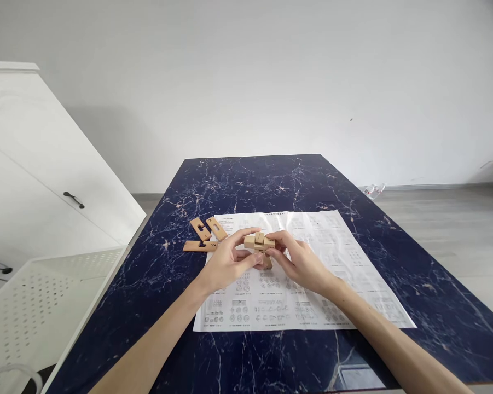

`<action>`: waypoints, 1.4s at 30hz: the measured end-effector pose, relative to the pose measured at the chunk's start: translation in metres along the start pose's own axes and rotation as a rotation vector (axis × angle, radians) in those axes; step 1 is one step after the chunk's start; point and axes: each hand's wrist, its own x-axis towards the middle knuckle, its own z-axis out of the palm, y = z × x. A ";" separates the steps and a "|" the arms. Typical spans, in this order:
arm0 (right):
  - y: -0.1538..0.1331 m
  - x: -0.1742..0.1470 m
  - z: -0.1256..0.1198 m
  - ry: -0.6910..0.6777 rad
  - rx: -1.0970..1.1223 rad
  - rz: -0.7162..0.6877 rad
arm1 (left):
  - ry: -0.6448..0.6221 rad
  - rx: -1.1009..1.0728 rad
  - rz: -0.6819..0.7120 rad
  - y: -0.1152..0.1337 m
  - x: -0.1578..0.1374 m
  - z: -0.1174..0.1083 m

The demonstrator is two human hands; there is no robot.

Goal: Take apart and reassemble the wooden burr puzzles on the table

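Note:
Between my two hands is a wooden burr puzzle (259,240), made of several interlocking notched blocks, held just above a printed instruction sheet (287,314). My left hand (231,261) grips it from the left, thumb in front and fingers behind. From the right, my right hand (297,261) pinches a block end between thumb and fingers. One block end points down toward me below the rest. Flat wooden pieces with cut-outs lie left of my left hand: a slotted piece (216,227), a notched piece (199,229) and a long notched strip (195,246).
The sheet lies on a dark blue marble-patterned table (246,183). A white cabinet (45,142) and a perforated white surface (33,290) stand at the left. Near the front edge lies a pale rectangular object (359,377). A clear object with red marks (375,190) is beyond the right edge.

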 end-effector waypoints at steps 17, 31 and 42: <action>-0.002 0.002 -0.005 -0.124 0.289 0.085 | 0.010 0.061 0.014 -0.001 -0.002 0.003; 0.006 0.008 -0.022 -0.421 0.884 0.229 | 0.142 0.474 0.279 -0.002 -0.007 0.013; -0.013 0.003 -0.012 -0.199 0.288 0.083 | 0.144 0.114 0.049 -0.009 -0.001 0.004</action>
